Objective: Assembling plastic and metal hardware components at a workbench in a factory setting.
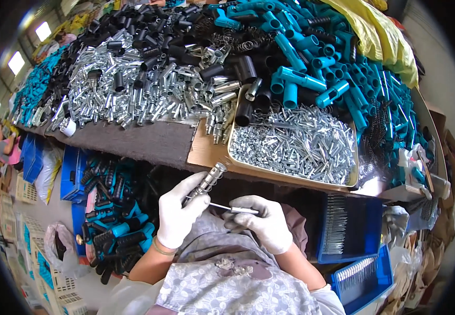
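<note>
My left hand (181, 210), in a white glove, is closed round a shiny metal cylinder with a coil spring (208, 181), tilted up toward the bench edge. White-gloved as well, my right hand (263, 218) grips a slim tool with a silver handle (244, 210). Its thin shaft runs left to the lower part of the spring cylinder; the fingers of my left hand hide whether the tip touches it. Both hands are above my lap, in front of the bench. Just beyond them lies a shallow tray (295, 179) of small metal pins and nuts.
Metal sleeves (133, 97), black tubes (148, 37) and teal tool housings (290, 50) are heaped across the bench (148, 143). Teal-and-black assembled parts (117, 220) fill a space at lower left. Two blue bins (366, 226) with rows of metal rods stand at right.
</note>
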A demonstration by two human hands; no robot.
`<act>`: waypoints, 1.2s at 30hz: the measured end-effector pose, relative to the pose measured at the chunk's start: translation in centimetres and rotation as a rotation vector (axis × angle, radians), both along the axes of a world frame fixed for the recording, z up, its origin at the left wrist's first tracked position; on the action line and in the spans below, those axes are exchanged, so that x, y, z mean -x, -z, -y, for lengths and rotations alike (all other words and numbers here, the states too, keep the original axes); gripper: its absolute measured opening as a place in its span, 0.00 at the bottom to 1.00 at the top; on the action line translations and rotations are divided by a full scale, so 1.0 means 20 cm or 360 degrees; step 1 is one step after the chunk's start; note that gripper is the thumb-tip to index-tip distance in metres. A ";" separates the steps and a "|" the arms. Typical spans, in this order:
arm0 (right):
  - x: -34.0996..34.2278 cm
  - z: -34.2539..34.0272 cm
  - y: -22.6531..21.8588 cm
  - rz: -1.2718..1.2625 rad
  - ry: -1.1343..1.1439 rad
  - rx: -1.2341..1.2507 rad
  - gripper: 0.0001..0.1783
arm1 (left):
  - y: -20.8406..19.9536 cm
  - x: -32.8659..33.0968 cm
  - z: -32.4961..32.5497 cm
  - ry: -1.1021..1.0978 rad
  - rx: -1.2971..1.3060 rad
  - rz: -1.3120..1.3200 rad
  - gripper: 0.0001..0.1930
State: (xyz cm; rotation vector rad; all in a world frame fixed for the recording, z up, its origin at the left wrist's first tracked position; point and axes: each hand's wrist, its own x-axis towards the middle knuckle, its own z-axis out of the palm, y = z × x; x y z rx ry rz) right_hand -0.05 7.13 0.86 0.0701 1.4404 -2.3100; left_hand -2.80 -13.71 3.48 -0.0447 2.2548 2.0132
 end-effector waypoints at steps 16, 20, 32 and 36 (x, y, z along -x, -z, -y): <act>0.03 -0.03 0.02 -0.0160 0.0138 -0.0529 0.08 | 0.06 0.00 0.07 0.0321 0.0456 -0.0594 0.27; 0.03 -0.26 -0.07 -0.0137 0.0504 -0.0714 0.06 | 0.09 0.02 0.14 0.0368 0.0359 -0.0747 0.26; 0.04 -0.26 -0.28 -0.0502 0.0047 -0.1141 0.09 | 0.03 -0.01 0.08 0.0642 0.0699 -0.1059 0.20; 0.02 -0.19 -0.26 -0.0430 -0.0066 -0.1093 0.09 | 0.01 -0.03 0.05 0.0710 0.0691 -0.1065 0.22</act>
